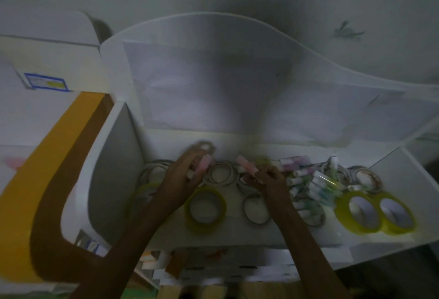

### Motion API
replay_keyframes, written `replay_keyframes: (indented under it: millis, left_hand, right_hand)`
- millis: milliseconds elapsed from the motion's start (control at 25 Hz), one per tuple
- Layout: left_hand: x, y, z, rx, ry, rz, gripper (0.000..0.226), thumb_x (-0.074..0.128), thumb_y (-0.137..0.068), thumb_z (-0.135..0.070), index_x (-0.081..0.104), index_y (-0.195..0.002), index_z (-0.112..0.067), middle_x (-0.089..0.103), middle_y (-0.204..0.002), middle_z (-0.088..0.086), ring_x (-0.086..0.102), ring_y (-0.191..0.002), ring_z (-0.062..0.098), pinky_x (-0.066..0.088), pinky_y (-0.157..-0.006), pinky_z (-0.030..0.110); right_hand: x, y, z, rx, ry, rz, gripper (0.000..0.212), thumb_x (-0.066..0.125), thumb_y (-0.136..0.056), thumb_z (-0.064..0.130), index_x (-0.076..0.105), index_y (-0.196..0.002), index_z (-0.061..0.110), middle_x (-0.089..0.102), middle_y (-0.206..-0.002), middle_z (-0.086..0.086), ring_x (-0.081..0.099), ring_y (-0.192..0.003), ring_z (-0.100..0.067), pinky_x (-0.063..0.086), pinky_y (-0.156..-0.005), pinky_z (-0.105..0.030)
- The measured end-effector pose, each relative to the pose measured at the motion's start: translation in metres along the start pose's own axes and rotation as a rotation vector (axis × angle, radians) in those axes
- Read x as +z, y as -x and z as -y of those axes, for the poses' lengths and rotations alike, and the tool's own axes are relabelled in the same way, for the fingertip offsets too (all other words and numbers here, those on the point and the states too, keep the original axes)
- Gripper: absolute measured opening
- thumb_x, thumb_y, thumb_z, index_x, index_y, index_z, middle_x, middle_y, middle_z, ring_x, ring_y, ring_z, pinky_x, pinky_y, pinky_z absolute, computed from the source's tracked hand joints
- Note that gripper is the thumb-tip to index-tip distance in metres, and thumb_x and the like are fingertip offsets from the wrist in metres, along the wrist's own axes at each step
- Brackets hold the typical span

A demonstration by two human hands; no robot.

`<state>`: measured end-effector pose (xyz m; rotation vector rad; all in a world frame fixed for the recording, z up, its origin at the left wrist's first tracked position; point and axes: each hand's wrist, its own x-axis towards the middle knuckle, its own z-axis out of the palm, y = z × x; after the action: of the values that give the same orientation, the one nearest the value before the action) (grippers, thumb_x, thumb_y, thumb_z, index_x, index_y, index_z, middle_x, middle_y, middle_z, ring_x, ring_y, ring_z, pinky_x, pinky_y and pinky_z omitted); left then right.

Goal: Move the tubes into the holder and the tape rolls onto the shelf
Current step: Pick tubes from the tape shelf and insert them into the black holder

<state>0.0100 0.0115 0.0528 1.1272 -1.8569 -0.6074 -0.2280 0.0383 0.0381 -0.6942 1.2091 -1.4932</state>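
Both forearms reach over a white shelf (237, 139). Left hand (183, 180) and right hand (268, 182) each pinch a pink tube (204, 160) among tape rolls (205, 210).

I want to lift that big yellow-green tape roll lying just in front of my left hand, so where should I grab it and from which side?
The yellow-green tape roll lies flat with its open core facing up. Probably best to come straight down from above, fingers in the core and thumb outside on the near rim, which looks clear. The left hand is nearest but already holds a pink tube.
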Motion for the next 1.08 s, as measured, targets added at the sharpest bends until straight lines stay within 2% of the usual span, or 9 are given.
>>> replay_keyframes:
  millis: [120, 200, 280, 400, 600, 680, 760, 1000, 1080]
  left_hand:
    - [-0.004, 0.013, -0.013, 0.012, -0.030, -0.074, 0.023, 0.059, -0.097, -0.032, 0.065, -0.117, -0.023, 0.062, -0.100, -0.014, 0.058, -0.084, -0.004, 0.044, -0.074, 0.010]
    - [-0.009, 0.021, -0.021, 0.061, -0.057, -0.128, 0.021, 0.062, -0.095, -0.027, 0.065, -0.116, -0.021, 0.062, -0.100, -0.014, 0.057, -0.085, -0.004, 0.044, -0.076, 0.012]
    - [-0.015, 0.031, -0.031, 0.101, -0.080, -0.148, 0.022, 0.063, -0.095, -0.024, 0.064, -0.116, -0.021, 0.063, -0.102, -0.017, 0.059, -0.086, 0.000, 0.047, -0.075, 0.017]
    - [-0.022, 0.054, -0.041, 0.096, -0.080, -0.152, 0.028, 0.060, -0.093, -0.029, 0.062, -0.120, -0.021, 0.058, -0.102, -0.026, 0.060, -0.084, 0.000, 0.049, -0.070, 0.017]
    - [-0.027, 0.099, -0.063, 0.002, -0.028, -0.176, 0.035, 0.063, -0.091, -0.030, 0.059, -0.125, -0.024, 0.060, -0.104, -0.017, 0.064, -0.083, 0.010, 0.056, -0.054, 0.030]
    - [-0.032, 0.121, -0.074, -0.019, -0.053, -0.184, 0.033, 0.064, -0.093, -0.025, 0.058, -0.125, -0.025, 0.061, -0.101, -0.017, 0.065, -0.083, 0.009, 0.056, -0.053, 0.033]
    - [-0.044, 0.140, -0.083, -0.049, -0.091, -0.184, 0.030, 0.063, -0.095, -0.025, 0.059, -0.125, -0.024, 0.063, -0.095, -0.010, 0.066, -0.081, 0.010, 0.056, -0.054, 0.032]
    - [-0.092, 0.185, -0.108, -0.079, -0.158, -0.304, 0.027, 0.058, -0.094, -0.032, 0.061, -0.120, -0.023, 0.067, -0.098, -0.009, 0.066, -0.085, 0.005, 0.055, -0.056, 0.023]
    - [-0.114, 0.201, -0.108, -0.122, -0.168, -0.343, 0.027, 0.059, -0.094, -0.033, 0.060, -0.120, -0.027, 0.068, -0.098, -0.009, 0.066, -0.085, 0.003, 0.055, -0.061, 0.023]
  right_hand:
    - [0.003, 0.009, -0.005, 0.008, 0.173, 0.012, 0.010, 0.057, -0.091, 0.000, 0.064, -0.086, 0.006, 0.070, -0.082, -0.006, 0.067, -0.074, -0.023, 0.057, -0.068, -0.033]
    - [0.007, 0.015, -0.008, -0.056, 0.283, 0.051, 0.016, 0.058, -0.090, 0.000, 0.068, -0.086, 0.012, 0.069, -0.075, 0.003, 0.063, -0.071, -0.018, 0.054, -0.066, -0.028]
    - [0.009, 0.024, -0.007, -0.051, 0.216, 0.112, 0.017, 0.058, -0.089, -0.004, 0.067, -0.086, 0.009, 0.068, -0.074, 0.002, 0.061, -0.072, -0.019, 0.053, -0.061, -0.024]
    - [0.007, 0.042, -0.002, 0.065, 0.065, 0.216, 0.010, 0.058, -0.090, -0.003, 0.066, -0.093, 0.003, 0.067, -0.092, -0.010, 0.064, -0.086, -0.024, 0.058, -0.071, -0.033]
    - [-0.004, 0.075, -0.008, 0.141, -0.058, 0.339, 0.029, 0.059, -0.086, -0.005, 0.059, -0.114, -0.009, 0.066, -0.111, -0.018, 0.068, -0.096, -0.028, 0.057, -0.079, -0.037]
    - [-0.004, 0.090, -0.009, 0.172, -0.053, 0.439, 0.029, 0.056, -0.090, 0.000, 0.059, -0.118, -0.003, 0.069, -0.114, -0.013, 0.066, -0.102, -0.029, 0.053, -0.091, -0.046]
    - [0.002, 0.104, -0.007, 0.131, 0.031, 0.558, 0.035, 0.062, -0.090, 0.009, 0.060, -0.124, 0.004, 0.065, -0.122, -0.014, 0.063, -0.110, -0.030, 0.050, -0.096, -0.045]
    - [0.051, 0.144, -0.003, 0.024, 0.214, 0.628, 0.053, 0.078, -0.070, 0.023, 0.063, -0.119, 0.010, 0.065, -0.115, -0.016, 0.064, -0.104, -0.030, 0.054, -0.091, -0.040]
    - [0.073, 0.158, -0.005, 0.026, 0.248, 0.639, 0.044, 0.076, -0.078, 0.011, 0.064, -0.120, 0.015, 0.071, -0.107, -0.007, 0.066, -0.102, -0.025, 0.054, -0.087, -0.035]
